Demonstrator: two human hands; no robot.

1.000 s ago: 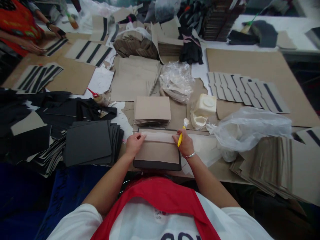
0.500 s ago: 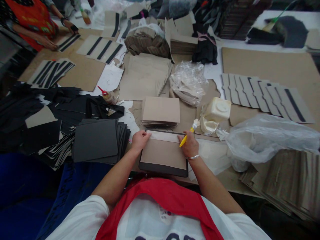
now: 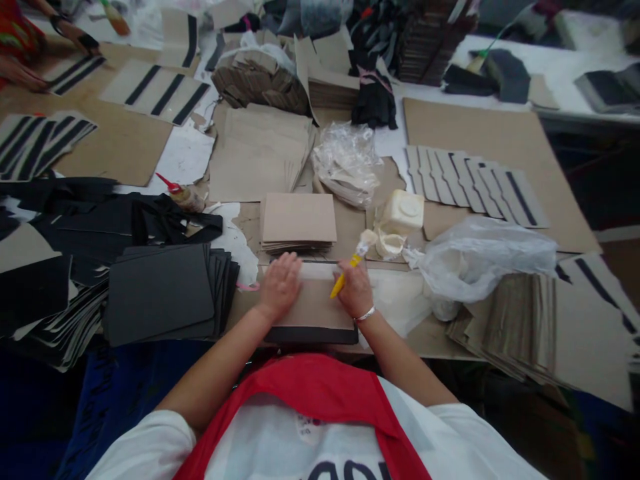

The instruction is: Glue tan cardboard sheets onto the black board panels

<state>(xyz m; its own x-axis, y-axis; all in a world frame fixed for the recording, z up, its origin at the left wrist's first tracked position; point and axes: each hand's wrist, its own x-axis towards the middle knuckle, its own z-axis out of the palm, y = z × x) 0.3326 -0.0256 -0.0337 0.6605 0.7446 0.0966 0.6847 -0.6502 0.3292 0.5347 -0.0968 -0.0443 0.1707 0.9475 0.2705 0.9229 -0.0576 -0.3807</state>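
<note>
at the left, dark panels (image 3: 160, 293): piled to the table (image 3: 427, 345) edge, hemming that side
left hand (image 3: 281, 287): laid flat, gripping nothing, on the brown board (image 3: 315, 308)
tan stack (image 3: 299, 219): just beyond the board, blocking that way
brown board: between the hands, near the table edge
right hand (image 3: 356, 288): closed around a yellow brush (image 3: 355, 259)
translucent sheet (image 3: 400, 299): lies flat, leaving low room rightward
plastic bag (image 3: 493, 257): bulky, farther right
</note>
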